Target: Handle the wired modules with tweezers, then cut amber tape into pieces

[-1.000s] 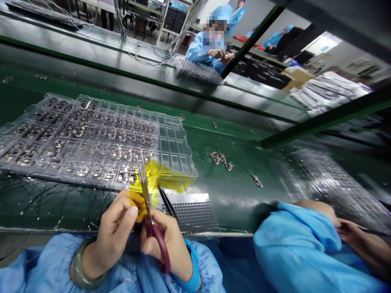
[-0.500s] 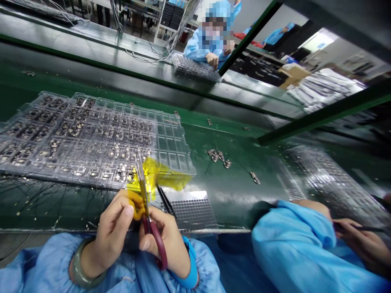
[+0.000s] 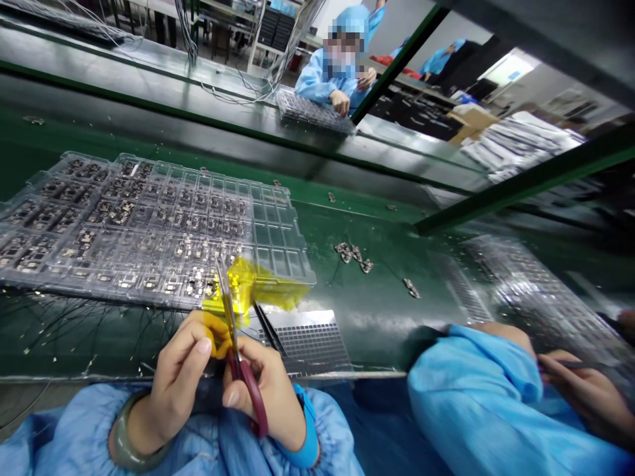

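Note:
My right hand (image 3: 265,383) grips scissors (image 3: 253,396) with dark red handles, their blades pointing up and away from me. The blades lie over a crinkled strip of transparent yellow tape (image 3: 241,281). My left hand (image 3: 181,363), with yellow-orange finger covers on its fingertips, is closed at the tape's near end, beside the scissors. Whether the blades are cutting the tape cannot be made out. More yellow tape hangs along the corner of a clear compartment tray (image 3: 280,228). Small circuit boards (image 3: 171,215) fill many compartments. Black tweezers (image 3: 269,328) lie right of my hands.
A sheet of small dark labels (image 3: 317,340) lies at the bench's front edge. Several small metallic parts (image 3: 353,254) with wires rest on the green bench. At right are a co-worker's blue sleeve (image 3: 476,390) and another tray (image 3: 540,297). Across the bench sits another person (image 3: 317,73).
The view has shifted slightly. My hands, the scissors and the tape keep nearly the same positions relative to one another.

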{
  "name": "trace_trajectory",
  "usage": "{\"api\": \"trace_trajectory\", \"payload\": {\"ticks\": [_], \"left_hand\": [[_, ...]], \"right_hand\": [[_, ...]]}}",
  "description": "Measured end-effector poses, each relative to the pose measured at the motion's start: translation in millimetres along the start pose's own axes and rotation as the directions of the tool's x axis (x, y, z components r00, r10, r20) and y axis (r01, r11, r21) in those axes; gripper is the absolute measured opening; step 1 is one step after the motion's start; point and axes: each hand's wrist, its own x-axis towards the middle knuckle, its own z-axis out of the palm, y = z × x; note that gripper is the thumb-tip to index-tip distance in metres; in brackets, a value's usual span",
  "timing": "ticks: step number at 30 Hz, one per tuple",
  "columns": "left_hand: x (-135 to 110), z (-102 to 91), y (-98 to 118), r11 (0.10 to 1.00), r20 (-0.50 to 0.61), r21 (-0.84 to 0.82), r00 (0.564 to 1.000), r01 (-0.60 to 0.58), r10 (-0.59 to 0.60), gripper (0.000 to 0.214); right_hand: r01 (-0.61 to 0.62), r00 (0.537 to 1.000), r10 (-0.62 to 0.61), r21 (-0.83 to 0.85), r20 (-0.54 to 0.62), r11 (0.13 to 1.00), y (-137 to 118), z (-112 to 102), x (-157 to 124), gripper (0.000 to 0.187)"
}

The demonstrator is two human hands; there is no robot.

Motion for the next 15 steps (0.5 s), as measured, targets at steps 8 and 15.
{"api": "trace_trajectory", "payload": {"ticks": [8, 15], "left_hand": [[-0.1, 0.0, -0.2, 1.000, -0.045, 0.018, 0.999, -0.017, 0.018, 0.029], [11.0, -1.0, 6.9, 0.995, -0.133, 0.079, 0.988, -0.068, 0.078, 0.026]], "right_hand": [[-0.015, 1.000, 0.016, -0.037, 0.011, 0.999, 0.4, 0.0, -0.2, 0.070], [0.027, 0.990, -0.005, -0.152, 0.141, 0.988, -2.8, -7.8, -4.3, 0.081]]}}
